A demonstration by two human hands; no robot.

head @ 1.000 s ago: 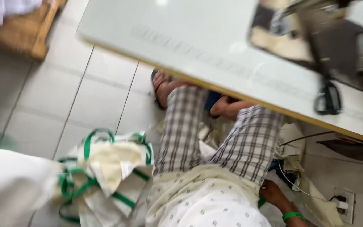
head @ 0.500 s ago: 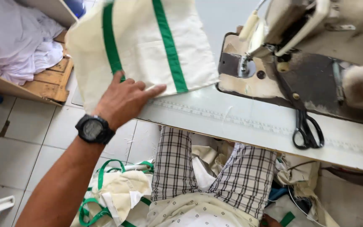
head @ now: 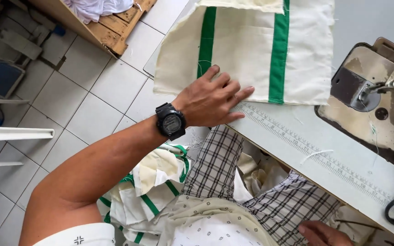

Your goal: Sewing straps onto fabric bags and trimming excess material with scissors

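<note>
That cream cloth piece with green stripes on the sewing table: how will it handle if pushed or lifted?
Probably floppy: the cloth piece lies flat, with a folded top edge and frayed threads. Likely light, and may slide on the smooth table; the left hand rests flat on it.

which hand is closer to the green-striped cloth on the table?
Left. The left hand lies flat on the lower edge of the green-striped cloth, touching it. The right hand is down by the lap, below the table edge, well apart from the cloth.
</note>
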